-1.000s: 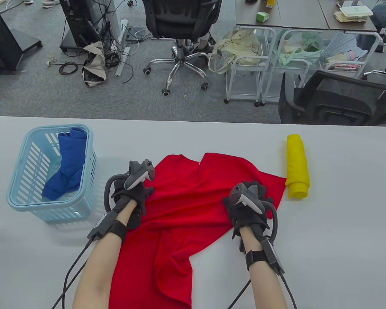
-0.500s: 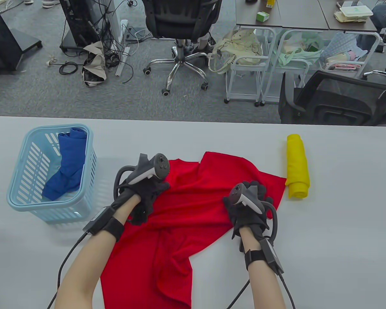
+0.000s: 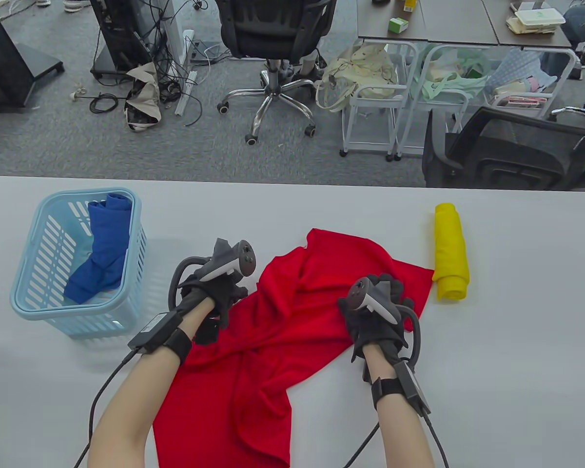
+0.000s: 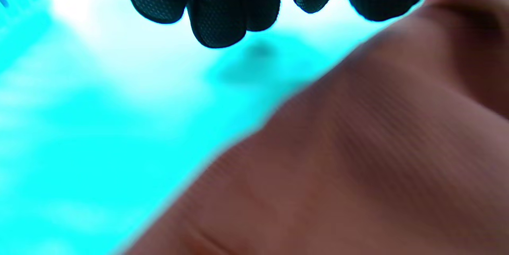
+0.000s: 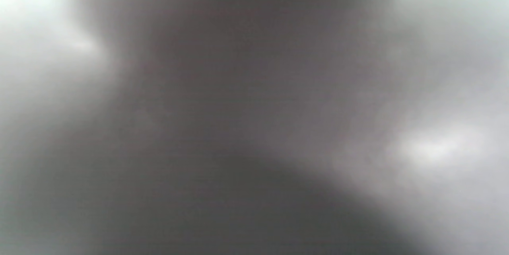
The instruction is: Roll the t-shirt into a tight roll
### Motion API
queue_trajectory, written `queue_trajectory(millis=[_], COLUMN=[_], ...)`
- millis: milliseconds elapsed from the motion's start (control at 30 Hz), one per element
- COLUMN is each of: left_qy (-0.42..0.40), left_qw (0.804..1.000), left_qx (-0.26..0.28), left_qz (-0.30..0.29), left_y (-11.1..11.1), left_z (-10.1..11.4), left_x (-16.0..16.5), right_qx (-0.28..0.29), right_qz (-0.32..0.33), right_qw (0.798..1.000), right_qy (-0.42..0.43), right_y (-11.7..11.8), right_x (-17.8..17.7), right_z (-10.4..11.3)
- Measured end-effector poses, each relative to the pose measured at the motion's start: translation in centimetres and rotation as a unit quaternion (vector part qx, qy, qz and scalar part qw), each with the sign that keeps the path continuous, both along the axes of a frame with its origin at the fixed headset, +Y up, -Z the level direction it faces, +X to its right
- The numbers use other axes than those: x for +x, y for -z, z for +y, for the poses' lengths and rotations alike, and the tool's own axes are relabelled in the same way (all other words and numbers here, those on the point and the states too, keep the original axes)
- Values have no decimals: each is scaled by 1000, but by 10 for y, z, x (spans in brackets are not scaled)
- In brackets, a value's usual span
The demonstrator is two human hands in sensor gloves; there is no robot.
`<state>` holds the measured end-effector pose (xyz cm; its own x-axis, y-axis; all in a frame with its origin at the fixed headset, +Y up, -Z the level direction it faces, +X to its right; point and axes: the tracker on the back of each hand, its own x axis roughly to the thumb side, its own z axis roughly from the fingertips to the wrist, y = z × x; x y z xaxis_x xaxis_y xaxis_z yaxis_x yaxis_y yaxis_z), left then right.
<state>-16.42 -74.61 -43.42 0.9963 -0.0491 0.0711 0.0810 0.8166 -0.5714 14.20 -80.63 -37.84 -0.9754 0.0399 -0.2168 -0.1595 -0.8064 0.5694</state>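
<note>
At nine o'clock on the white table (image 3: 516, 341) stands a pale blue slotted plastic basket (image 3: 27, 297) holding a rolled blue garment (image 3: 102, 253). The left hand (image 3: 214, 297), at the red t-shirt's left edge, seems to pinch cloth, though I cannot tell for sure. The crumpled red knit t-shirt (image 3: 282, 331) lies mid-table, unrolled: rolling has not begun. The right hand (image 3: 375, 312) rests on it; grip hidden. At three o'clock lies a finished yellow fabric roll (image 3: 451, 253).

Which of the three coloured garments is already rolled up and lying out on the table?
The yellow one, right of the red t-shirt. The red lies spread and crumpled; the blue one sits in the basket.
</note>
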Motion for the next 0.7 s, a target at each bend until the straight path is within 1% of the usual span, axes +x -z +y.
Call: queue_trajectory(millis=[33,100,133,200,267,333,400,467,500,533,600,633,667,700], left_qy=[-7,16,10,-10,16,56,86,83,76,93,157,193,254,309], left_qw=[1000,998,997,998,995,990,986,987,988,984,970,959,933,906], left_qx=[-8,21,21,26,62,86,120,129,135,155,183,204,244,274], left_qz=[-13,-56,-67,-65,-79,-91,-78,-45,-19,1,20,37,72,92], left_y=[0,-3,-4,-7,-9,-7,-3,4,8,11,17,19,21,23], left_z=[-6,-8,-8,-7,-2,6,19,34,43,52,65,69,73,75], left_x=[4,14,18,28,35,33,25,15,10,4,-9,-14,-21,-27], right_qx=[0,0,0,-1,0,0,0,0,-1,-1,-1,-1,-1,-1], right_qz=[0,0,-1,-1,-1,-1,-1,-1,-1,-1,-1,-1,-1,-1], right_qw=[1000,1000,1000,1000,1000,1000,1000,1000,1000,1000,1000,1000,1000,1000], right_qy=[0,-1,-1,-1,-1,-1,-1,-1,-1,-1,-1,-1,-2,-2], right_y=[0,0,0,0,0,0,0,0,0,0,0,0,0,0], right_x=[0,0,0,0,0,0,0,0,0,0,0,0,0,0], right_z=[0,0,0,0,0,0,0,0,0,0,1,1,1,1])
